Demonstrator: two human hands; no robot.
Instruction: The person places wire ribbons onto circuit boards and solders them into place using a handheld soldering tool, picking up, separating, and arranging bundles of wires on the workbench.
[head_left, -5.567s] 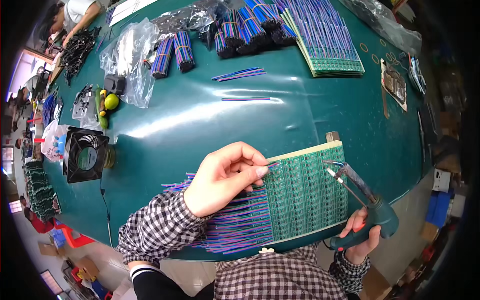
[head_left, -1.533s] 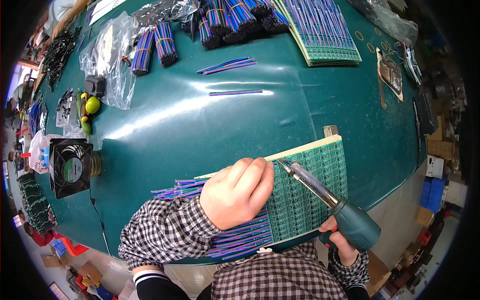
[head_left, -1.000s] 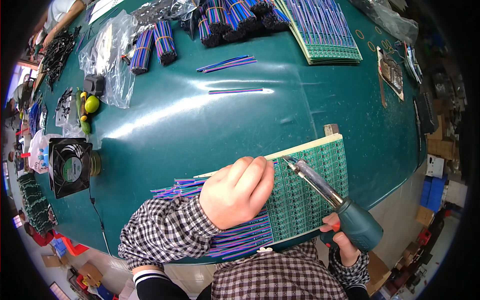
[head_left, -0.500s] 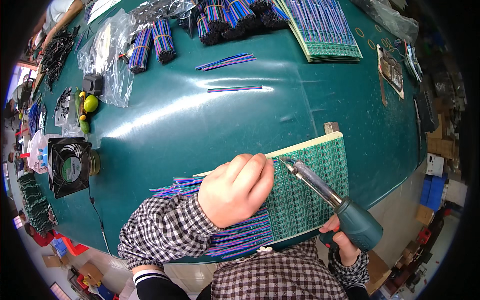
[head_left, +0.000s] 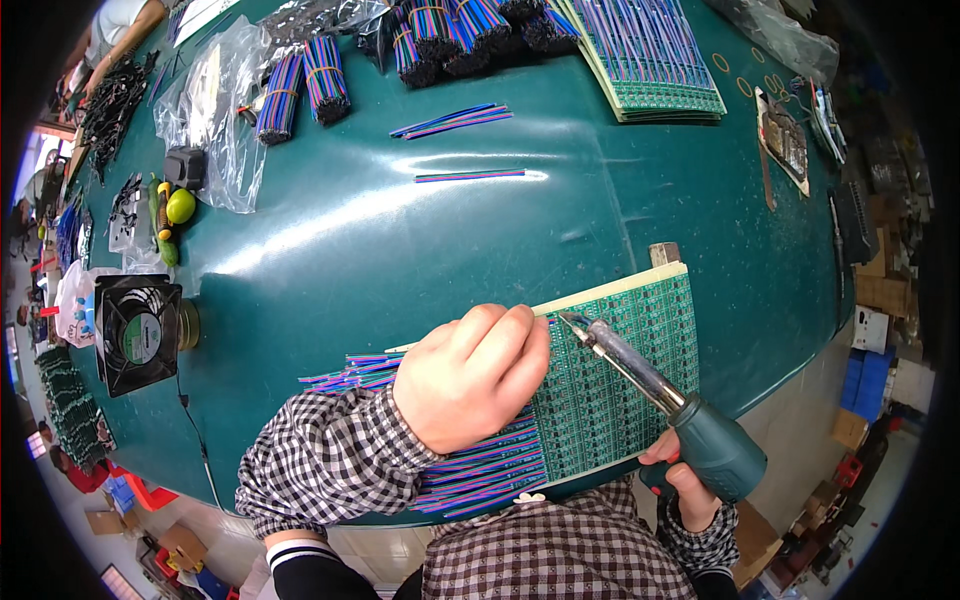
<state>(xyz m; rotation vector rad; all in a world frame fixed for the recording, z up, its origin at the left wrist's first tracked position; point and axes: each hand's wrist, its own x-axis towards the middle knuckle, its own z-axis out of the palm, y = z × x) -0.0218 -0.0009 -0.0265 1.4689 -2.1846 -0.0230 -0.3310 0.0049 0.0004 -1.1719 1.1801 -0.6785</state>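
Reaching in from the near right, the soldering iron (head_left: 690,422) is held by the right hand (head_left: 690,490), its grip wrapped around the green handle from below. The shaft is slanted toward the far left, probably so that the tip can be brought beside the other hand without the forearms being crossed. Whether the board is touched by the tip cannot be told.

The left hand (head_left: 472,380) is laid over the far left part of the circuit board panel (head_left: 610,410), with its fingers curled together. A coloured wire end (head_left: 552,320) is seen just past the knuckles, near the tip; whether it is pinched is hidden by the hand, though steadying seems the likely purpose.

The panel is set at the near edge of the worktop (head_left: 350,260), to the right of centre, where it can be reached by both hands. Wires (head_left: 480,470) are fanned out to its left, apparently so that its right part is left uncovered. A small block (head_left: 664,255) is seen at its far right corner, perhaps as a stop.

Farther away, banded wire bundles (head_left: 325,80) and a stack of wired boards (head_left: 655,70) are placed, presumably out of the iron's way.
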